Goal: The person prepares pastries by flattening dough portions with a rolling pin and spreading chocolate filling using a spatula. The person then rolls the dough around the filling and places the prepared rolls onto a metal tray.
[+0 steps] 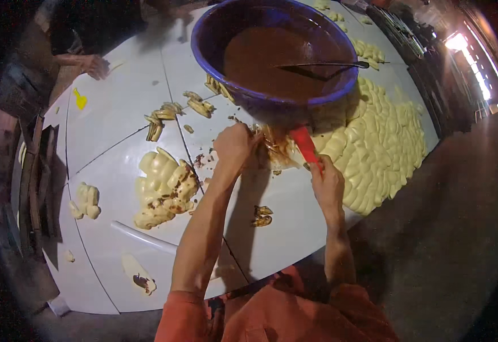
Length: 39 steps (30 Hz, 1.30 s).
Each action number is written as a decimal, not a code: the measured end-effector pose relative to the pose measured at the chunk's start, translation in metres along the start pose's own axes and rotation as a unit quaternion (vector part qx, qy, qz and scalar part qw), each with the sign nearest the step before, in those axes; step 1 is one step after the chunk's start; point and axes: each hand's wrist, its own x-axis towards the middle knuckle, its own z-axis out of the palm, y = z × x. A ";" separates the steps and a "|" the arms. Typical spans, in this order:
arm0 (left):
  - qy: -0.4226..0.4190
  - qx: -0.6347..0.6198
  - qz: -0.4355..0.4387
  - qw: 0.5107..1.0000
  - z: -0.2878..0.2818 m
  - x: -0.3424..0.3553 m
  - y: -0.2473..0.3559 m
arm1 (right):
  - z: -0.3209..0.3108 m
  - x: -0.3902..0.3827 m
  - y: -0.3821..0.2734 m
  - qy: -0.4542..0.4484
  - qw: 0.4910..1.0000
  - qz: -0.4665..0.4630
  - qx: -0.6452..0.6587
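A red flat scraper is gripped in my right hand, its blade angled up toward a brown-smeared, shiny patch that looks like wet film or plastic. At that patch's left side, my left hand is closed with bent fingers; what they pinch is hidden. Just beyond both hands stands a large purple-blue basin of brown liquid. A dark-handled utensil lies across its right rim. Small brown crumbs are scattered beside my left hand.
Pale yellow, petal-like pieces cover the table's right side. A pale, brown-stained heap, brownish pieces, a white strip and a yellow tool lie on the white table. Another person's hand rests at the far left.
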 end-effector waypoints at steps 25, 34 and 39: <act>-0.030 -0.449 0.095 0.888 0.011 0.009 0.012 | 0.052 -0.087 -0.084 -0.090 0.995 -0.033 -0.009; -0.028 -0.491 0.077 0.867 0.019 0.013 0.013 | 0.031 -0.117 -0.047 -0.084 0.994 0.053 -0.051; -0.062 -0.519 0.059 0.850 0.010 0.006 0.014 | 0.100 -0.140 -0.069 -0.188 0.968 -0.167 0.013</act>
